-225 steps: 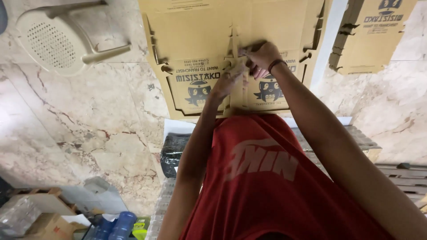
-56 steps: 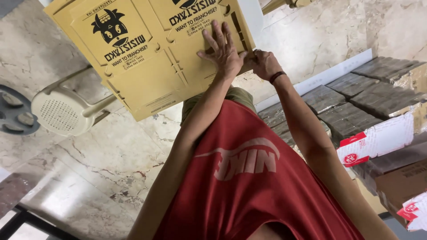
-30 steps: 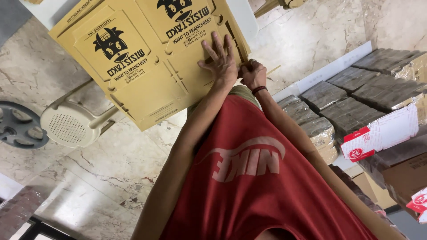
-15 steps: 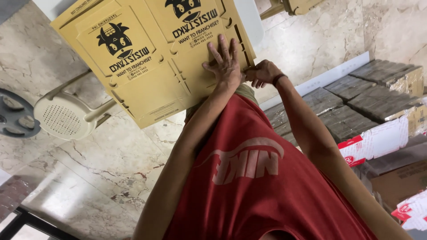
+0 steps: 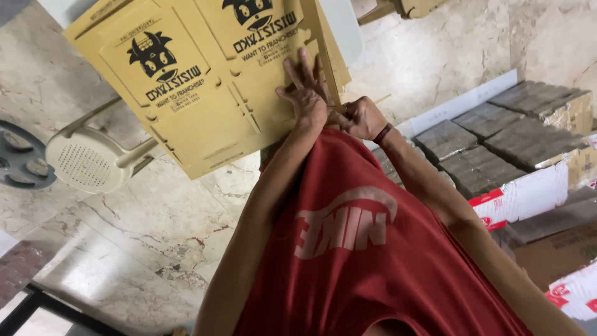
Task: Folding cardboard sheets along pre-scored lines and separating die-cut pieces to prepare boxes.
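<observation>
L hand (image 5: 306, 93): flat, fingers spread, palm pressed on flat die-cut cardboard box blank (image 5: 205, 81), yellow-brown w/ black print. No grasp, just pressing. R hand (image 5: 356, 117): closed, pinching blank's raised flap edge just beside L hand. Blank extends away from both hands over marble floor (image 5: 124, 249). White plastic stool (image 5: 90, 163) beyond blank's far edge.

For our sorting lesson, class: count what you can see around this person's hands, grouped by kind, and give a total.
Flat printed cardboard box sheet: 1
Hands on the sheet, left and right: 2
Pale plastic chair: 1
Wrapped grey bundles on the floor, at least: 3
Total: 7
</observation>
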